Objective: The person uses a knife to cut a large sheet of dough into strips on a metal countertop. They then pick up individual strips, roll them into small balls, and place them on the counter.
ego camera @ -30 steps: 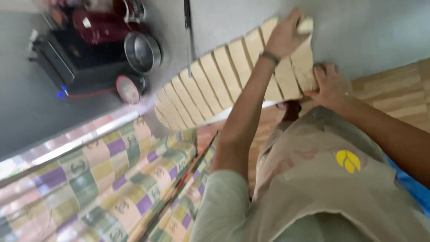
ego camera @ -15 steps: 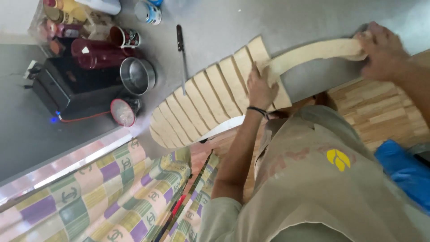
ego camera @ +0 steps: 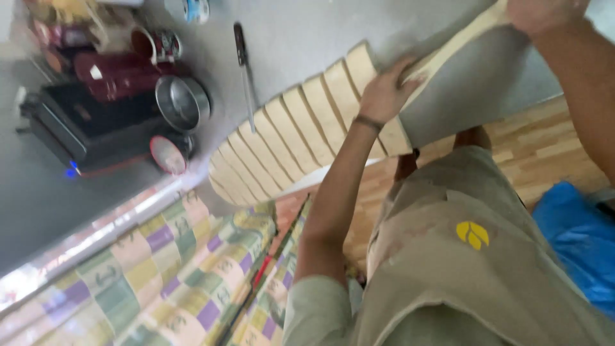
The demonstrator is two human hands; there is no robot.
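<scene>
- Far left of my feed: a black box-shaped appliance (ego camera: 77, 131) sits on the grey floor (ego camera: 301, 38), with a small blue light at its near corner.
- Just beside it, a dark red flask (ego camera: 122, 74) lies on its side; a steel bowl (ego camera: 182, 102) stands against the appliance, and a round red-rimmed lid (ego camera: 168, 154) rests just below the bowl.
- Lower left: a patchwork cloth (ego camera: 160, 275) in green, purple and yellow squares covers the surface there.
- A long knife (ego camera: 245, 67) lies on the floor, its tip touching the upper edge of the slatted wooden panel (ego camera: 295, 141).
- The panel — a fan of pale wood slats fixed side by side — lies in the centre of the view, curving from lower left up toward the top right, where it narrows to 1 curved strip.
- Left hand (ego camera: 384, 93): fingers closed over the panel's right-hand slats, gripping the edge; a dark band sits at the wrist.
- Right hand (ego camera: 544, 13): at the top right, clamped on the far end of the curved strip — partly cut by the frame edge.
- The 2 hands are well apart, both on the same panel.
- Right edge: wood-block flooring (ego camera: 544, 147) and a blue sheet (ego camera: 576, 237).
</scene>
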